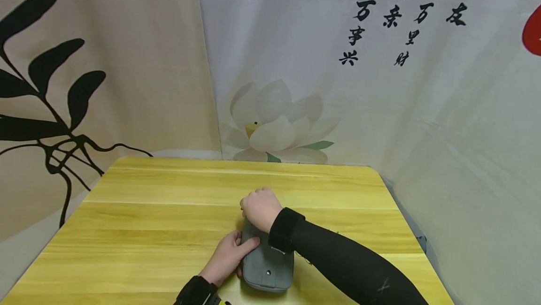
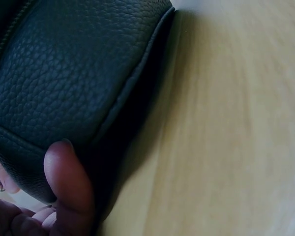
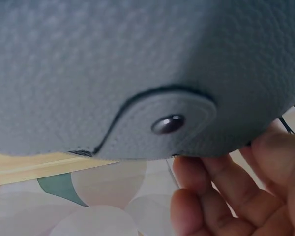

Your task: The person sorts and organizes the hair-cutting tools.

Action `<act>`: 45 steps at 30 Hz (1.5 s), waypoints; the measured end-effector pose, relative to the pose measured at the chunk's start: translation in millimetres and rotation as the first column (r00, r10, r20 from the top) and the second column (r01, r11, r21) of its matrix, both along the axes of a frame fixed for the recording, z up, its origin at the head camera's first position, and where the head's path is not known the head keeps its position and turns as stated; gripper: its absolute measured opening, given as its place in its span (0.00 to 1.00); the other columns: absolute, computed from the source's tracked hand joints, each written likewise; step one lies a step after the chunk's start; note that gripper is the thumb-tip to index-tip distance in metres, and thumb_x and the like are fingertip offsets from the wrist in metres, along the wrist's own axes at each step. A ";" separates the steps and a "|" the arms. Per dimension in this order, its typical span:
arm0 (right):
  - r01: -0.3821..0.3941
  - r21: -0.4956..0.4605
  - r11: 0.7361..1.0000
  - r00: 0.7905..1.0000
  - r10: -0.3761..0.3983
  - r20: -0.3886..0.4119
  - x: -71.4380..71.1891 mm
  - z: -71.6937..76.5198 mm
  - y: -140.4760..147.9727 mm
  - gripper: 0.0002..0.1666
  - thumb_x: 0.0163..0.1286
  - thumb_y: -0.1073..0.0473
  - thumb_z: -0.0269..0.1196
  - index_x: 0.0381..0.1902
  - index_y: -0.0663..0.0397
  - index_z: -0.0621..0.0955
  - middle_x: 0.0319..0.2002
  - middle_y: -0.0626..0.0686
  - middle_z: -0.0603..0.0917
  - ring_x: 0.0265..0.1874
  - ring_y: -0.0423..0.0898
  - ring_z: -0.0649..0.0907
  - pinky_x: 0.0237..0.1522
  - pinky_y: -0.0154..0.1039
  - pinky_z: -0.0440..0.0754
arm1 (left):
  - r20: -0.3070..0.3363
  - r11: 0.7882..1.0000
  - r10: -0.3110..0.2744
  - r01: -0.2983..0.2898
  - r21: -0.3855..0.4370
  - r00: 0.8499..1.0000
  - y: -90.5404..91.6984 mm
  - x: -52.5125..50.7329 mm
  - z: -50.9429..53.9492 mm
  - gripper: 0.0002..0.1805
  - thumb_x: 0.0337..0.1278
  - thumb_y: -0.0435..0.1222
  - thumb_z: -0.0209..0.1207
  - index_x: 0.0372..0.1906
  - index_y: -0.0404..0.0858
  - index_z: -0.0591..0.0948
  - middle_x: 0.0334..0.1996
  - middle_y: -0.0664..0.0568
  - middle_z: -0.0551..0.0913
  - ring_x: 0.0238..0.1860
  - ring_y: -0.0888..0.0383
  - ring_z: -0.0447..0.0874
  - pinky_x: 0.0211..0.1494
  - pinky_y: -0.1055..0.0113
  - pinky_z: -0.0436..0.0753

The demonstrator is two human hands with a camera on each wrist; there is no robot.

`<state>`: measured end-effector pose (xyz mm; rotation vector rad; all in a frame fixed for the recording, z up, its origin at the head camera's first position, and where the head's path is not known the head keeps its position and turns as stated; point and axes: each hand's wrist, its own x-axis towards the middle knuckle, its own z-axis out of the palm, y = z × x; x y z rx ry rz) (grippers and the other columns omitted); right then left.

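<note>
A small grey zip pouch (image 1: pixel 268 267) of pebbled leather lies on the table, its near end toward me. My left hand (image 1: pixel 228 254) grips its left side, thumb on top and fingers down the side. In the left wrist view, the left thumb (image 2: pixel 69 182) presses the pouch (image 2: pixel 73 73), and a zip (image 2: pixel 7 39) runs along the upper left. My right hand (image 1: pixel 263 209) is at the far end with fingers curled. The right wrist view shows the right fingers (image 3: pixel 236 191) bent at the pouch's edge beside a riveted tab (image 3: pixel 169 123); what they pinch there is hidden.
The wooden table (image 1: pixel 169 206) stretches around the pouch. Behind it hangs a cloth backdrop (image 1: pixel 296 37) with a lotus print and dark written characters. A thin dark strand (image 1: pixel 304 259) shows near the right forearm.
</note>
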<state>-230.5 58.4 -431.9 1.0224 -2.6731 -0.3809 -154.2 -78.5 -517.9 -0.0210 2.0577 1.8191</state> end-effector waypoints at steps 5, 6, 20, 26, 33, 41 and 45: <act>-0.011 0.005 1.000 0.999 0.011 -0.033 -0.3 -1.1 0.3 0.12 0.75 0.45 0.69 0.33 0.39 0.91 0.22 0.42 0.87 0.23 0.39 0.83 0.30 0.32 0.77 | -0.010 1.000 0.005 -0.005 -0.003 1.000 0.2 -1.1 -1.4 0.34 0.71 0.56 0.65 0.60 0.29 0.75 0.33 0.50 0.87 0.21 0.61 0.78 0.21 0.68 0.78; -0.013 0.002 1.000 0.999 0.013 -0.040 -0.4 -1.7 0.4 0.12 0.75 0.45 0.70 0.33 0.39 0.91 0.22 0.42 0.87 0.23 0.39 0.83 0.30 0.32 0.77 | -0.011 1.000 0.008 -0.008 -0.003 1.000 0.2 -1.1 -1.7 0.35 0.71 0.56 0.65 0.60 0.29 0.75 0.34 0.50 0.87 0.21 0.61 0.79 0.22 0.68 0.78; 0.010 -0.096 0.995 0.992 -0.022 -0.121 -5.6 -11.5 4.4 0.08 0.74 0.47 0.71 0.35 0.40 0.92 0.29 0.42 0.91 0.26 0.38 0.87 0.30 0.31 0.83 | -0.019 0.999 0.024 -0.024 -0.028 1.000 -0.9 -1.5 -0.2 0.36 0.71 0.56 0.65 0.61 0.27 0.74 0.39 0.47 0.88 0.32 0.59 0.85 0.29 0.67 0.81; 0.025 -0.131 0.991 0.989 -0.043 -0.140 -7.4 -14.9 3.3 0.09 0.73 0.47 0.72 0.33 0.41 0.91 0.26 0.43 0.90 0.24 0.38 0.86 0.27 0.31 0.83 | -0.029 0.999 0.023 -0.024 -0.043 0.999 -1.6 -1.1 0.6 0.38 0.71 0.57 0.64 0.64 0.26 0.74 0.44 0.46 0.89 0.42 0.58 0.88 0.44 0.66 0.85; 0.064 -0.137 0.988 0.991 -0.079 -0.107 -12.0 -18.6 1.5 0.09 0.73 0.47 0.71 0.34 0.40 0.91 0.25 0.43 0.90 0.21 0.39 0.85 0.23 0.30 0.81 | -0.036 0.998 0.022 -0.024 -0.053 0.999 -2.4 -0.2 0.7 0.40 0.73 0.57 0.63 0.67 0.24 0.72 0.43 0.46 0.89 0.40 0.58 0.87 0.43 0.66 0.85; 0.164 -0.194 0.967 0.986 -0.155 0.060 -21.1 -19.7 1.4 0.10 0.75 0.47 0.70 0.36 0.44 0.91 0.27 0.45 0.91 0.22 0.41 0.86 0.23 0.33 0.83 | -0.049 0.998 0.016 -0.019 -0.053 0.999 -2.9 -0.4 -3.0 0.40 0.73 0.57 0.62 0.67 0.25 0.72 0.43 0.47 0.89 0.43 0.59 0.88 0.47 0.66 0.85; 0.204 -0.220 0.954 0.977 -0.185 0.103 -21.3 -17.7 2.2 0.11 0.75 0.48 0.69 0.36 0.47 0.90 0.26 0.46 0.90 0.21 0.41 0.85 0.23 0.33 0.81 | -0.048 0.999 0.020 -0.023 -0.047 0.999 -2.8 0.0 -2.9 0.39 0.74 0.57 0.62 0.66 0.25 0.72 0.42 0.47 0.89 0.41 0.58 0.88 0.45 0.66 0.85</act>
